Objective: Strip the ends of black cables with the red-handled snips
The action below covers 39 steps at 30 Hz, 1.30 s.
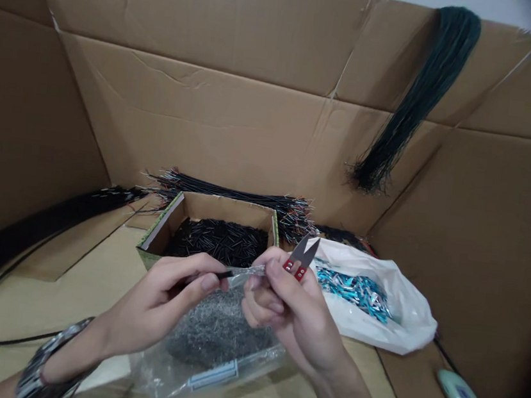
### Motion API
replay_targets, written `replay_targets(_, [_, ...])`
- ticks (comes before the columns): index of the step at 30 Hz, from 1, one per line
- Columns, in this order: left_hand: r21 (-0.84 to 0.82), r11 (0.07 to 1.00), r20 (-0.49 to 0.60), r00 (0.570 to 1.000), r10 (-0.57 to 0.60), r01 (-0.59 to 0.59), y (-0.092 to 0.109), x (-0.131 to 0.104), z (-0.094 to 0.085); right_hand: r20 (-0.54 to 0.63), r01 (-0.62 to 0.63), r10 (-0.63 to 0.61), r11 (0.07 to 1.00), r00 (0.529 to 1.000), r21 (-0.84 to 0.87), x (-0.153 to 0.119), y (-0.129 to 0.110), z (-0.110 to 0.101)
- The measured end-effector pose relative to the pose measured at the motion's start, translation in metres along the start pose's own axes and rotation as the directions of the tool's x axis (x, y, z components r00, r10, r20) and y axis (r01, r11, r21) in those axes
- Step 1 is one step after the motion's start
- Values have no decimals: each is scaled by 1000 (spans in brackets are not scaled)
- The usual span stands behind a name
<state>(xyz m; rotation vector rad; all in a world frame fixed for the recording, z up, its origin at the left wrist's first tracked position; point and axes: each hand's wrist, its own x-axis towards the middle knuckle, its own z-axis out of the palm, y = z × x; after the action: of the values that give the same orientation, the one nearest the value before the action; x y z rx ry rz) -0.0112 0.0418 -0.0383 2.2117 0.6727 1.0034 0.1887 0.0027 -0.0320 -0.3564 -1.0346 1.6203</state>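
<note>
My left hand (160,305) is closed around a black cable (226,275), whose cut end points right between thumb and fingertips. From that end a pale, silvery strand (247,270) runs to my right hand (302,316), where thumb and forefinger pinch it. Red-handled thread snips (303,258) are also held in my right hand, their two blades apart and pointing up. A length of black cable (25,339) comes out near my left wrist, its tip light. Directly below both hands lies a clear plastic bag (162,367) filled with fine grey, wiry-looking bits.
Behind my hands stands an open box (160,228) of short black tubes. Bundled black cables (232,192) lie beyond it. On the right are a white bag (409,307) of blue-silver pieces and a pale green device (462,396). Dark green strands (418,95) hang over the cardboard wall (209,102).
</note>
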Motion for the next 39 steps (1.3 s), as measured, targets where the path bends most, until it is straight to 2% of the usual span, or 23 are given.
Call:
replay_targets(6, [-137,987,55,996,-77,84,-1,-3,0,73,8,-10,999,997,33,-1,-1,4])
replay_targets(10, [-278,947,87,986,-144,163,-2,-7,3,65,-17,14,999,998,46,-2,-1,7])
replay_targets(13, [-340,922,92,982,-166,188,-1,-11,6,12,-36,37,998,999,-53,-2,7,8])
replay_targets(18, [-331,916,71,974,-215,226,0,-13,8,-42,-48,42,987,998,-155,2,23,7])
replay_targets(23, [-402,861,123,950,-287,312,0,-9,2,-101,-6,-36,922,994,-387,1,7,1])
replay_targets(27, [-434,813,226,921,-318,387,6,-8,-3,-83,100,-158,875,984,-474,-5,-8,-3])
replay_targets(31, [-436,779,324,887,-330,450,12,-11,-4,-54,86,-130,862,990,-500,-7,-6,2])
replay_targets(35, [-471,705,454,831,-322,530,15,-14,-5,-11,112,-127,909,992,-401,-3,-3,6])
replay_targets(39, [-506,602,567,765,-306,617,18,-13,-6,68,94,-79,961,995,-258,-2,0,0])
